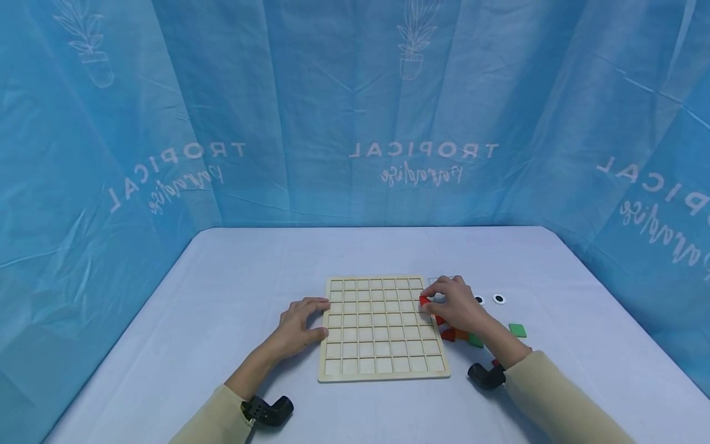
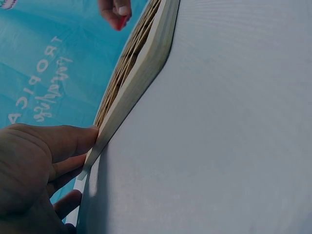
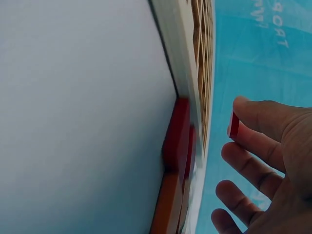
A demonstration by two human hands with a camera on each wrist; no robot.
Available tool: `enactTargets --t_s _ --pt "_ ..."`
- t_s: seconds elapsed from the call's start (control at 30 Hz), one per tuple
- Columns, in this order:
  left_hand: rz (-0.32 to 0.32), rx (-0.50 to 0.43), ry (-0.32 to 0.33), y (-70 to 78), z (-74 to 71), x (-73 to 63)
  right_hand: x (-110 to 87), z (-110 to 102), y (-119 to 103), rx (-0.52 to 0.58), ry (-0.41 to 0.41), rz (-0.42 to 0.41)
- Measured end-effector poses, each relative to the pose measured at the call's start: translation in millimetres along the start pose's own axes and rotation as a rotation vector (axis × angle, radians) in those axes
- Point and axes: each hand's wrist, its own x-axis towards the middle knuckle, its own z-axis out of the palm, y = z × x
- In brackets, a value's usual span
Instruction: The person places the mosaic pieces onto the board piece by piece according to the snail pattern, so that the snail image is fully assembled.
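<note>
A pale wooden grid board (image 1: 383,373) with rows of square cells lies on the table. My left hand (image 1: 299,327) touches its left edge, with thumb and fingertips spread apart along the rim; the left wrist view (image 2: 39,170) shows the thumb straight against the side. Over the right edge of the board, my right hand (image 1: 457,305) pinches a small red tile (image 3: 234,125) between thumb and index finger, raised above the board. Its other fingers are loosely bent. Beside the board's right edge lie red pieces (image 3: 178,139) and an orange piece (image 3: 165,202), partly hidden under the right hand.
Right of the right hand lie a green square (image 1: 518,330) and round black-and-white eye pieces (image 1: 498,299). Another green piece (image 1: 475,340) shows below the hand. A white cloth covers the table (image 1: 249,265); a blue printed curtain (image 1: 355,111) hangs around it.
</note>
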Motion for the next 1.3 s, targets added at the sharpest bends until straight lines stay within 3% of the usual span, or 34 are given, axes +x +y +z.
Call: enactTargets --t_s 0.47,1.3 --pt "0.013 -0.014 -0.006 -2.0 1.4 -0.2 13.3 18 -18 -0.013 -0.042 -0.040" --pt "0.046 0.004 0.007 -1.7 -1.0 -2.6 17.8 22 -16 -0.091 -0.053 -0.103"
